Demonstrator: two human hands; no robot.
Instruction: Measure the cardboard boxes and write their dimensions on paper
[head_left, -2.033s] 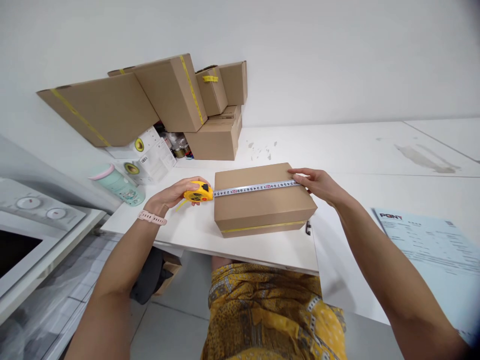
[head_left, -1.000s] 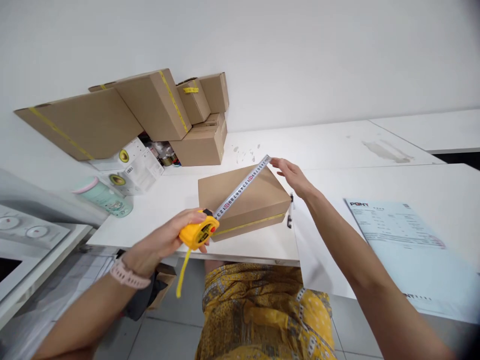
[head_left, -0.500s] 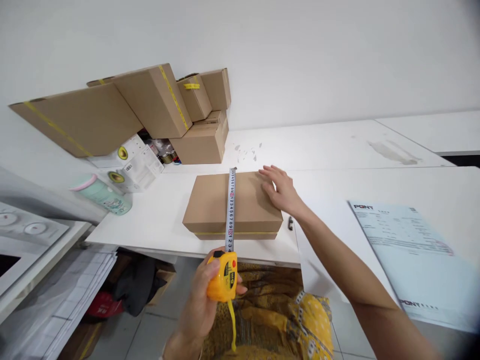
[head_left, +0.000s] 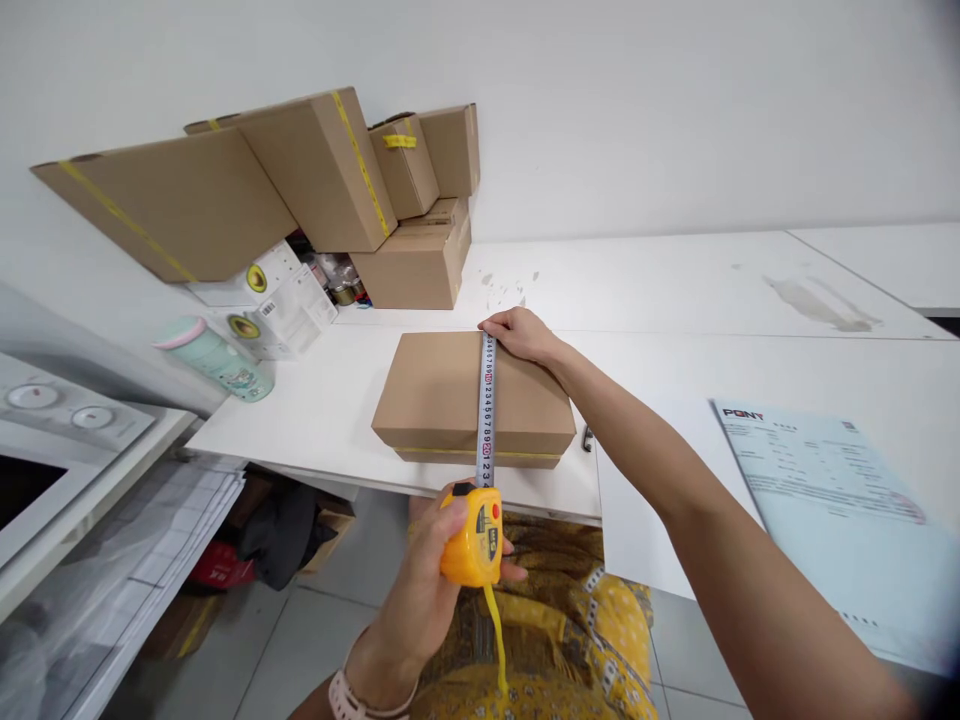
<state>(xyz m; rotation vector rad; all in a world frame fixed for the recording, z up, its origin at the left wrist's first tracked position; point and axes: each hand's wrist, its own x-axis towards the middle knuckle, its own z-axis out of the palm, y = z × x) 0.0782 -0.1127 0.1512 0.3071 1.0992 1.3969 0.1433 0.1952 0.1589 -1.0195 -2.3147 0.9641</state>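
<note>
A closed brown cardboard box (head_left: 439, 395) with a yellow tape strip lies on the white table (head_left: 525, 300), close to its near edge. My left hand (head_left: 442, 580) grips a yellow tape measure (head_left: 474, 548) in front of the table edge. Its white blade (head_left: 486, 410) runs front to back across the box top. My right hand (head_left: 521, 335) is closed on the blade's end at the box's far edge.
Several brown boxes (head_left: 330, 190) lean against the wall at the back left, above white cartons (head_left: 289, 300) and a mint bottle (head_left: 217, 360). A printed sheet (head_left: 825, 470) lies to the right. A small black object (head_left: 586, 438) sits beside the box.
The blade first ran left to right across the box. It swung round to run front to back, my left hand moving to the near side and my right hand to the far edge.
</note>
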